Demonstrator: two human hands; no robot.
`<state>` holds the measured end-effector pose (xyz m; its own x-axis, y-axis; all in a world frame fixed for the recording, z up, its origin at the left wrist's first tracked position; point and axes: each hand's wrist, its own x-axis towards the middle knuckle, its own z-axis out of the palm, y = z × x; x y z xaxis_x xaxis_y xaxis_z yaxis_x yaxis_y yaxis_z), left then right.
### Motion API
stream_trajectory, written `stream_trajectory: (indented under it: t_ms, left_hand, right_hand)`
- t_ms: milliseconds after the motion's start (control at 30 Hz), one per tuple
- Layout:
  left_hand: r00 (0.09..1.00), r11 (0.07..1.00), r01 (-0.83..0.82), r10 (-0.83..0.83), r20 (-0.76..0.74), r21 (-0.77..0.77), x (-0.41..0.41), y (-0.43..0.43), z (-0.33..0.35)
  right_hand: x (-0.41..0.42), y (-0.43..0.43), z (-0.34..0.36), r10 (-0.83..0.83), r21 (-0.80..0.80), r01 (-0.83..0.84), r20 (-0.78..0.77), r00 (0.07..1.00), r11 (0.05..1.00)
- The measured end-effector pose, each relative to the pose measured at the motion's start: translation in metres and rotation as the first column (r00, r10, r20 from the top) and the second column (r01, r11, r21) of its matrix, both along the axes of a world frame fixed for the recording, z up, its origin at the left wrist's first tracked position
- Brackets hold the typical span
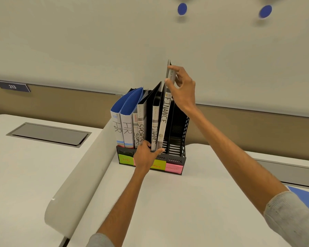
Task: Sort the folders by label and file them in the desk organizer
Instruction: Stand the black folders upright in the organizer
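A black mesh desk organizer (183, 129) stands on the white desk, with coloured sticky labels along its front: HR (126, 159) at the left and ADMIN (174, 168) at the right. Two blue HR folders (126, 125) fill the left slot, two SPORTS folders (141, 127) stand beside them, then a FINANCE folder (155, 129). My right hand (181, 90) pinches the top of a second FINANCE folder (163, 122), which stands tilted and partly inside the organizer. My left hand (146, 155) grips the bottom edges of the FINANCE folders at the organizer's front. The rightmost slot holds nothing.
A curved white divider panel (82, 175) runs along the desk's left side. Beyond it lies a grey cable hatch (48, 133). A blue folder corner (305, 195) shows at the far right. A whiteboard with two blue magnets (182, 8) is behind, and a sign reads 213 (12, 87).
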<state>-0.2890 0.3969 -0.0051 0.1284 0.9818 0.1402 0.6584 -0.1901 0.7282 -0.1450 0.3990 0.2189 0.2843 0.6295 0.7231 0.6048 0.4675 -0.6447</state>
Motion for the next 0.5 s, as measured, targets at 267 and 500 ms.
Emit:
stream_trajectory:
  t_ms: [267, 500]
  left_hand:
    - [0.998, 0.998, -0.055, 0.056, -0.028, 0.025, 0.012, 0.003, -0.002]
    - [0.996, 0.996, -0.073, 0.076, -0.045, 0.059, 0.016, -0.001, -0.015]
  right_hand:
    - [-0.010, -0.006, -0.050, 0.003, -0.060, 0.004, 0.120, 0.993, 0.998]
    - [-0.006, -0.002, -0.050, 0.003, -0.062, -0.003, 0.006, 1.000, 0.998]
